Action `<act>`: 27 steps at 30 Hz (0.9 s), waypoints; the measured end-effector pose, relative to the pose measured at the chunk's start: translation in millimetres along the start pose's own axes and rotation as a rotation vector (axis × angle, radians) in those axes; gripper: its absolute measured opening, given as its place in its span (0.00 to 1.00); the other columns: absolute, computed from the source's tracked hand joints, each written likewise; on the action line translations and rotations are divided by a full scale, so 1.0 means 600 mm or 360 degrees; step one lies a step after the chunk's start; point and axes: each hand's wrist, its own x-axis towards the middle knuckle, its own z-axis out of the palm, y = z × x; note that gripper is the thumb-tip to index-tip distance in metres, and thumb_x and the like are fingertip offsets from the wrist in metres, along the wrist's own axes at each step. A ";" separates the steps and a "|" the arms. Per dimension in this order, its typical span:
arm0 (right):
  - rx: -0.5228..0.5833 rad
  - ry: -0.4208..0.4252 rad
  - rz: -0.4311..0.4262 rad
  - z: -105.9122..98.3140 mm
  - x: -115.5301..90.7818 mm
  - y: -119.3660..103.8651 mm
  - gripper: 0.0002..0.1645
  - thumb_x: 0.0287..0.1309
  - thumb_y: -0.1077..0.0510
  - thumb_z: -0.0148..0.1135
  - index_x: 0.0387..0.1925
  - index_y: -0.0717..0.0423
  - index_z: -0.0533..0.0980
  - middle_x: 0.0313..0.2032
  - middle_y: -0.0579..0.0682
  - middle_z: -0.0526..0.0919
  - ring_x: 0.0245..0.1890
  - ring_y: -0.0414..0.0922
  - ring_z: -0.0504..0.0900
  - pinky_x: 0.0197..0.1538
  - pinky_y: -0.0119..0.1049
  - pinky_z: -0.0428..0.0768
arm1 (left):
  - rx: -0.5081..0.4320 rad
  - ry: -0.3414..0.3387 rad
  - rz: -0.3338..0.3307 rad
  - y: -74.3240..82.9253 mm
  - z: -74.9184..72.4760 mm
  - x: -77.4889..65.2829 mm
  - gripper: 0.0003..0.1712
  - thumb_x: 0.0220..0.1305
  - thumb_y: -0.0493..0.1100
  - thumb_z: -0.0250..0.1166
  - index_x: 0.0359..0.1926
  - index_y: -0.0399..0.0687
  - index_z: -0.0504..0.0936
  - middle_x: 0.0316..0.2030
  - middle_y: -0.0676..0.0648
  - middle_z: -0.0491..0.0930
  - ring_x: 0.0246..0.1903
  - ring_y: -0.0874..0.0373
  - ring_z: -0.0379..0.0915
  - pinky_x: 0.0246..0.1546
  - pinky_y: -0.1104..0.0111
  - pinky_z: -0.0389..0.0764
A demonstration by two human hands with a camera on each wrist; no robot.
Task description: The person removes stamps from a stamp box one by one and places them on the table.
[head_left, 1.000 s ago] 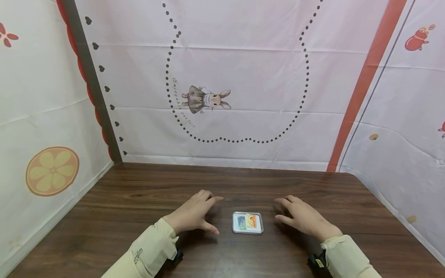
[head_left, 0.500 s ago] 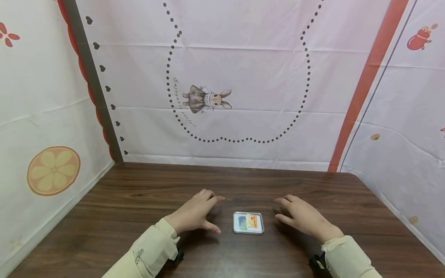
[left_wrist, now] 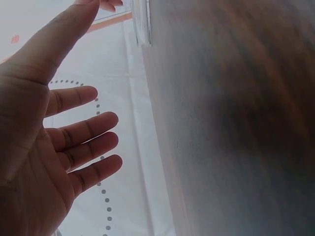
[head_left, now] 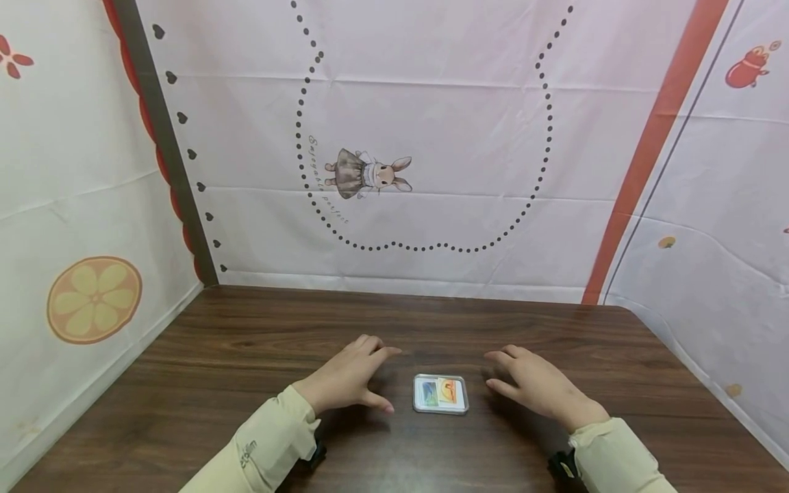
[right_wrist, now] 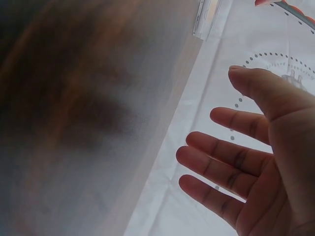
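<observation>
A clear, flat rectangular case [head_left: 440,394] lies on the brown table between the two hands. Inside it show small printed pieces, one blue-green and one orange-yellow, on white. To its left is my left hand [head_left: 348,376], its thumb and fingers spread and touching nothing. On the other side my right hand [head_left: 541,385] hovers with relaxed, parted fingers, also apart from the case. Each palm faces inward in its wrist view. The case's edge [left_wrist: 142,22] appears at the top of the left wrist view, and its end [right_wrist: 206,19] at the top of the right wrist view.
The wood-grain table [head_left: 394,322] reaches to a pale printed cloth [head_left: 431,137] hanging behind it. Similar cloth hangs along the left side [head_left: 61,171] and right side [head_left: 715,205]. A dark band with a device [head_left: 562,467] sits at the right wrist.
Both hands and the case stay almost as they were. The head view has shifted very slightly.
</observation>
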 end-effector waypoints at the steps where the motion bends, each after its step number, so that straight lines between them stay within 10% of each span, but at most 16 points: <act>1: 0.0002 0.0005 -0.0005 0.000 -0.001 0.001 0.26 0.60 0.47 0.63 0.55 0.58 0.76 0.48 0.52 0.80 0.47 0.50 0.81 0.50 0.48 0.78 | -0.0009 -0.0002 0.0002 0.000 0.000 0.001 0.52 0.42 0.67 0.73 0.66 0.48 0.69 0.47 0.51 0.72 0.47 0.57 0.67 0.50 0.62 0.74; 27: 0.0023 0.0019 -0.0053 -0.001 0.005 -0.008 0.26 0.60 0.47 0.63 0.56 0.55 0.75 0.48 0.52 0.81 0.48 0.49 0.82 0.51 0.48 0.78 | -0.0068 0.0022 0.0059 0.002 -0.002 0.004 0.50 0.45 0.64 0.73 0.66 0.47 0.69 0.46 0.47 0.74 0.45 0.58 0.68 0.46 0.61 0.74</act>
